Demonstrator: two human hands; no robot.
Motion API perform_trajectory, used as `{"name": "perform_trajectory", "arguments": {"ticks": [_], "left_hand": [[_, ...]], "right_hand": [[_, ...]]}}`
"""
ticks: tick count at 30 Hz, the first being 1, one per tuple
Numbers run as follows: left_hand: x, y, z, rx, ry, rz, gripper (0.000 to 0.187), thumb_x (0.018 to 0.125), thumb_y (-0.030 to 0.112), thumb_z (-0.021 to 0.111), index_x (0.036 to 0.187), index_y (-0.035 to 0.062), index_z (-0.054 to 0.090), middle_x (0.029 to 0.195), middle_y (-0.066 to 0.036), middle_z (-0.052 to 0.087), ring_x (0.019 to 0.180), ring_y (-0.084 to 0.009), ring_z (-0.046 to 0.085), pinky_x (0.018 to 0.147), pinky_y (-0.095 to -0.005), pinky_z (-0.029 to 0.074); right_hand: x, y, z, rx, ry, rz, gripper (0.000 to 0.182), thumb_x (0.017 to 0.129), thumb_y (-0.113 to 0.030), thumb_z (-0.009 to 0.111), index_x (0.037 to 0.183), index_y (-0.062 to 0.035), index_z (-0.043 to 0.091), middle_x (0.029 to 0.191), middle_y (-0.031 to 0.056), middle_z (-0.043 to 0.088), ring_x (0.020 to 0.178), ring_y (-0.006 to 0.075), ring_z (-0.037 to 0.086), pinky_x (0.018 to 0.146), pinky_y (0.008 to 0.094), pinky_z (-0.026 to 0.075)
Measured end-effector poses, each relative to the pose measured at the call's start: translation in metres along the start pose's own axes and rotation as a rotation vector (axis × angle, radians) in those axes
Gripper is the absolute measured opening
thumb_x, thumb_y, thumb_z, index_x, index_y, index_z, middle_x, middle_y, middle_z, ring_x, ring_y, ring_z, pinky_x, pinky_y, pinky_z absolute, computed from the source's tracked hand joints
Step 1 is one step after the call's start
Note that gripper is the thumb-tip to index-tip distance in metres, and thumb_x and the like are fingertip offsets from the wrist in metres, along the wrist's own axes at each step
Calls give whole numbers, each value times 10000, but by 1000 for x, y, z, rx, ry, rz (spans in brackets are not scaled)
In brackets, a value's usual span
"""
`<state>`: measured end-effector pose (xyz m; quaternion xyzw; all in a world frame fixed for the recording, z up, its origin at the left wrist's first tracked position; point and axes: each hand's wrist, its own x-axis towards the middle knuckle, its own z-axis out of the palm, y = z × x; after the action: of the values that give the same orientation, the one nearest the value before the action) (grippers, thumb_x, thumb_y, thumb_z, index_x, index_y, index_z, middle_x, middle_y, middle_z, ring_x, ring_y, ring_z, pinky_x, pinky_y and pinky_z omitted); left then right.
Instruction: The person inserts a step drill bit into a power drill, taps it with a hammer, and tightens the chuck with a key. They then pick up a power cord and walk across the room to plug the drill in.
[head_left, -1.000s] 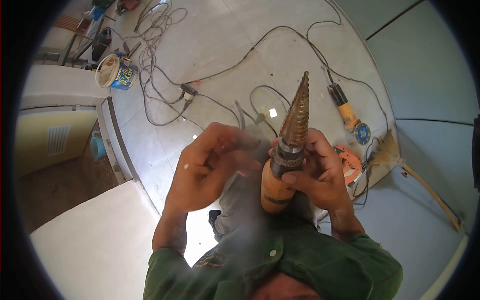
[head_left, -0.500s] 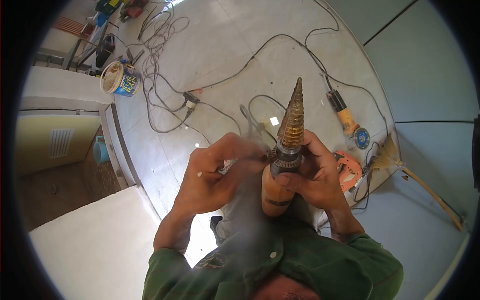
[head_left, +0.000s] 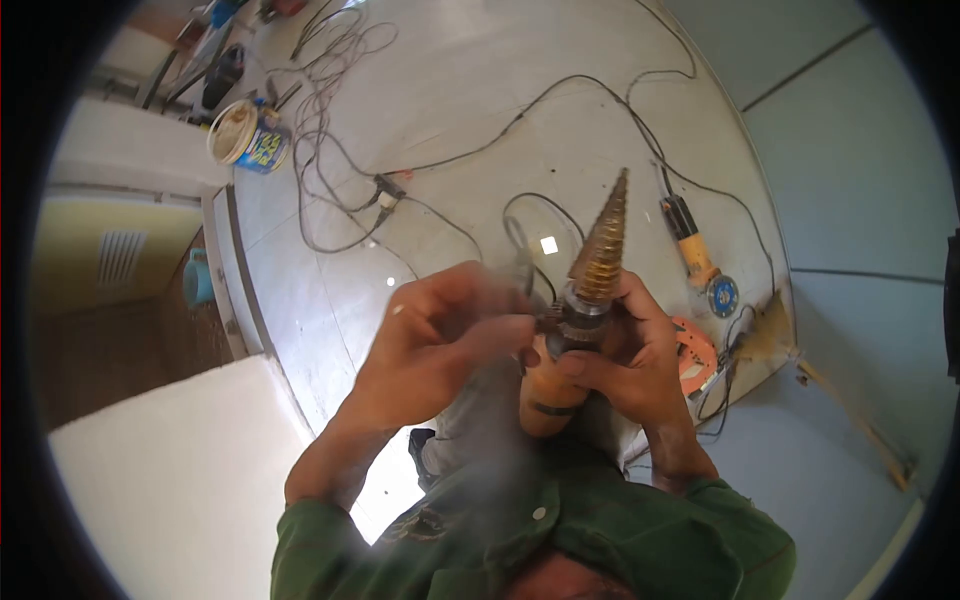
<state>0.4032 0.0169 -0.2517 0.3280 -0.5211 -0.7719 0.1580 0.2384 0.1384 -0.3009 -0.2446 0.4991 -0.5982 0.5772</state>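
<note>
An orange drill (head_left: pixel 548 392) points away from me, its toothed metal chuck (head_left: pixel 582 325) holding a large stepped cone bit (head_left: pixel 603 250). My right hand (head_left: pixel 632 350) is wrapped round the chuck, thumb on the near side and fingers behind it. On the chuck's left side, my left hand (head_left: pixel 440 340) pinches a small toothed chuck key (head_left: pixel 546 318), which touches the chuck. The left fingertips are partly blurred.
An angle grinder (head_left: pixel 695 250) with a blue disc and an orange tool (head_left: pixel 692 355) lie on the right, near a broom (head_left: pixel 850 400). Cables (head_left: pixel 318 150) tangle over the tiled floor by a paint bucket (head_left: pixel 250 138). A low white wall (head_left: pixel 180 480) stands at left.
The cone bit has tilted and shifted slightly right. My left hand has turned a little at the chuck, still with the key, and the whole view has shifted slightly.
</note>
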Motion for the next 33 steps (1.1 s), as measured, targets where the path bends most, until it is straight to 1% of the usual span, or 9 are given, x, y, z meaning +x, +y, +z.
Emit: {"name": "perform_trajectory", "arguments": {"ticks": [3, 6, 12, 16, 18, 21, 26, 30, 33], "left_hand": [[-1, 1, 4, -99, 66, -127, 133, 873, 64, 606, 958, -39, 610, 801, -85, 654, 734, -149, 637, 692, -273, 500], [0, -4, 4, -190, 79, -158, 150, 875, 87, 609, 949, -43, 619, 791, -82, 654, 720, -147, 631, 678, -272, 497], [0, 15, 10, -143, 85, -319, 198, 890, 144, 601, 900, -53, 615, 781, -79, 642, 681, -141, 613, 648, -269, 488], [5, 13, 8, -166, 30, -327, 213, 910, 164, 579, 872, -45, 589, 784, -83, 625, 673, -139, 606, 626, -262, 481], [6, 7, 5, -205, 1, -348, 216, 919, 170, 568, 867, -40, 575, 791, -90, 621, 676, -141, 604, 620, -259, 479], [12, 22, 5, -112, -47, -421, 207, 928, 172, 555, 861, -24, 555, 800, -99, 619, 681, -148, 607, 618, -258, 484], [17, 12, 8, -226, -102, -374, 219, 931, 186, 558, 854, -18, 551, 791, -98, 613, 682, -159, 614, 626, -269, 493], [16, 3, 4, -258, -107, -323, 225, 929, 190, 568, 844, -17, 553, 791, -100, 612, 691, -167, 628, 631, -272, 497], [16, 18, 5, 128, -109, -235, 220, 928, 183, 568, 823, -11, 556, 783, -90, 617, 694, -168, 639, 632, -274, 497]], "right_hand": [[2, 2, -1, 9, -44, -49, 565, 721, -14, 759, 1194, 4, 450, 1090, 91, 566, 1033, 164, 562, 918, 310, 451], [-1, 1, 2, 104, -27, -46, 565, 728, -24, 762, 1192, 2, 440, 1091, 91, 561, 1031, 163, 564, 918, 312, 453], [-2, 17, -8, -156, -12, -110, 588, 746, -37, 755, 1216, -4, 402, 1107, 82, 521, 1035, 160, 557, 919, 317, 453], [-3, 17, 2, -271, 28, -207, 579, 765, -20, 724, 1223, -14, 369, 1103, 72, 503, 1027, 153, 553, 915, 314, 451], [-3, 17, 8, -194, 54, -240, 555, 779, -17, 703, 1216, -20, 361, 1100, 70, 501, 1011, 146, 554, 909, 311, 449], [-4, 2, 18, 64, 35, -144, 511, 792, -19, 680, 1197, -22, 367, 1092, 71, 505, 986, 137, 552, 894, 305, 450], [-4, 8, 17, 144, 48, -186, 488, 799, -21, 665, 1188, -24, 370, 1081, 73, 510, 973, 127, 547, 874, 295, 449], [-3, 0, 20, 176, 58, -73, 506, 790, -62, 689, 1183, -26, 372, 1072, 67, 513, 956, 128, 548, 858, 287, 449], [2, -3, 22, 31, 95, -168, 527, 786, -136, 717, 1178, -25, 382, 1040, 59, 526, 904, 130, 557, 826, 278, 454]]}}
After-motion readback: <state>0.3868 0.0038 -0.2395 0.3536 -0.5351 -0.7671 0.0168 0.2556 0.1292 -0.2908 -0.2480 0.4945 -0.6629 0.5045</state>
